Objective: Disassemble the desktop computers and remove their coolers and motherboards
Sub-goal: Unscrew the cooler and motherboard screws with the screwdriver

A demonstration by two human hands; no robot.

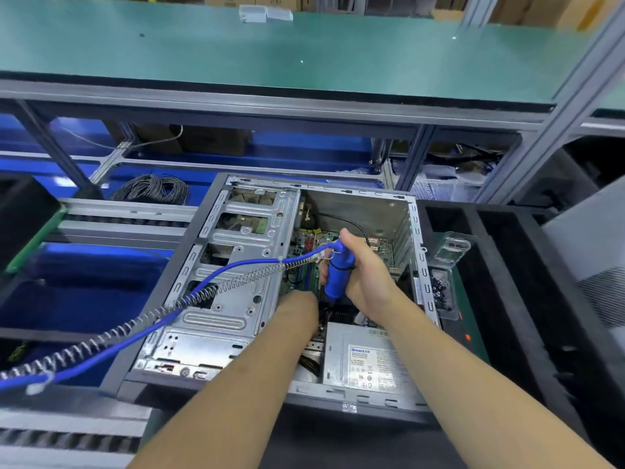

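Blue screwdriver (336,272) held over the green motherboard (306,265).
The right hand (363,275) fingers wrap tight around it; the left hand (297,304) fingers are hidden, I cannot tell. The board lies just under the fingers in the case (216,272): thin, breakable, best lifted by its edges.

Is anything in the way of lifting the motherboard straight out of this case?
Yes: both hands and the blue screwdriver are over the motherboard, and a black cable crosses above it. The drive cage flanks its left side.
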